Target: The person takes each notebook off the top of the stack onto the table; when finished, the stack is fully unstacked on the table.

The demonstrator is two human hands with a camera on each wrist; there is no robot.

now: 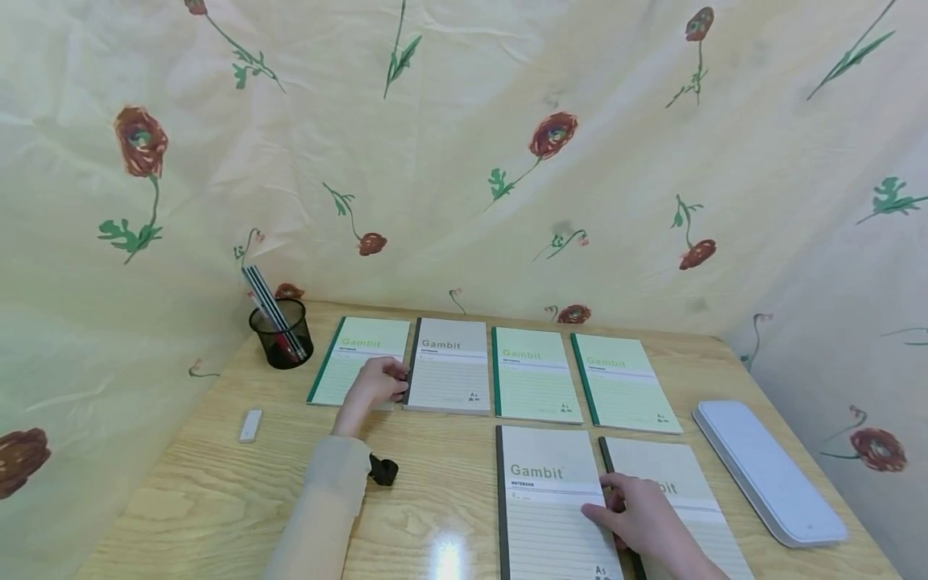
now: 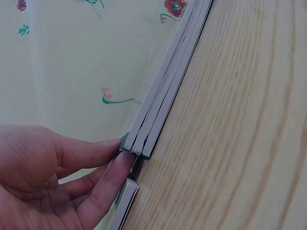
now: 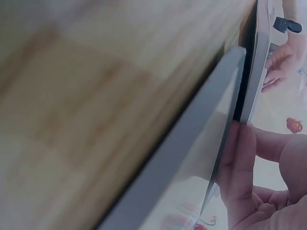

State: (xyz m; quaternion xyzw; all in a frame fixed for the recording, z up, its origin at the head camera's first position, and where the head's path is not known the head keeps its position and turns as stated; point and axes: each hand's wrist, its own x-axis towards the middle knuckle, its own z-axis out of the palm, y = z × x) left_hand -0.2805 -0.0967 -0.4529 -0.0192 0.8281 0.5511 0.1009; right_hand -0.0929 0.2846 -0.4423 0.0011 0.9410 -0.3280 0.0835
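At the back row's grey Gambit notebook, my left hand pinches the dark spine edge near the lower left corner. Thumb and fingertips meet that corner in the left wrist view, where the notebook edge shows several layers. My right hand holds the right edge of the front grey notebook, thumb on the cover and fingers at its side. Those fingers lie between it and another grey notebook, which the hand partly covers. A green-spined notebook lies partly behind my left hand.
Two more green-spined notebooks continue the back row. A white case lies at the right edge. At the left stand a black mesh pen holder with pencils and a small white eraser-like block. Floral cloth hangs behind the table.
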